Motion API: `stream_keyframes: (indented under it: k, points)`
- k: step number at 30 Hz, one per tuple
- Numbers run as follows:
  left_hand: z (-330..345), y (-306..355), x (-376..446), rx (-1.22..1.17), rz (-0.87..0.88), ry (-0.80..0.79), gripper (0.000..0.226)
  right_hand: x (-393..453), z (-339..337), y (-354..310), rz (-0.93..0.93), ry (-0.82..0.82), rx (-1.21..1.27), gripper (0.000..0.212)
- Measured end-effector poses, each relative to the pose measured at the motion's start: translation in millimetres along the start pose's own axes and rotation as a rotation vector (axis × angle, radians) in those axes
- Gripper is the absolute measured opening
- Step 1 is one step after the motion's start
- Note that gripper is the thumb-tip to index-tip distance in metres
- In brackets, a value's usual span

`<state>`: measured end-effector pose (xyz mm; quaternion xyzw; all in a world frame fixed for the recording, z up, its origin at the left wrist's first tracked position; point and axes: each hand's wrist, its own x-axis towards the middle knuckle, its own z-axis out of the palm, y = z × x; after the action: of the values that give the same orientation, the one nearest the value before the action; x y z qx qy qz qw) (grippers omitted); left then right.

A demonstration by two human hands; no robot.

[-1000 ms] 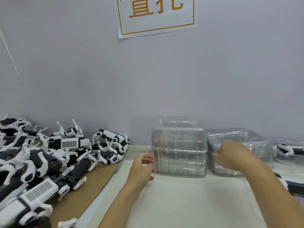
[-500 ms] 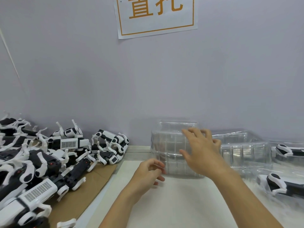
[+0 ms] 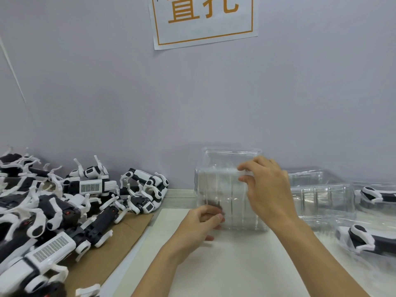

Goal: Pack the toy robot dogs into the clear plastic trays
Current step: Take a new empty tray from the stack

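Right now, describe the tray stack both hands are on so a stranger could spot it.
Find the paper sign on the wall; below it, on the white mat, stands the stack of clear trays. It is taller than the lower stack to its right, and holds no toy.

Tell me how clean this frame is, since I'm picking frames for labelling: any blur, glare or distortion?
Head view: even, soft light; the stack of clear trays shows pale reflections and blurred edges; the packed toy dog at the right edge is smeared; wide-angle bending shows at the borders; both hands stay fairly sharp.
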<state>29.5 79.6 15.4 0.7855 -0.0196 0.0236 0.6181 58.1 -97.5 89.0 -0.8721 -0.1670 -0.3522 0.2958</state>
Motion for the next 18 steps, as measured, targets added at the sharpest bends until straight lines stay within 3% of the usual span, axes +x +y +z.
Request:
stream_keyframes:
  k: [6,12,18]
  points:
    - [2,4,1,-0.072,0.058,0.009,0.022,4,-9,-9,-0.06,0.224,0.18,0.018]
    - [4,48,-5,-0.362,0.311,0.199,0.034,7,-9,-17,-0.054,0.142,0.43,0.016]
    - [0,76,-13,-0.386,0.51,0.368,0.011,3,-5,-27,0.025,0.036,0.634,0.016]
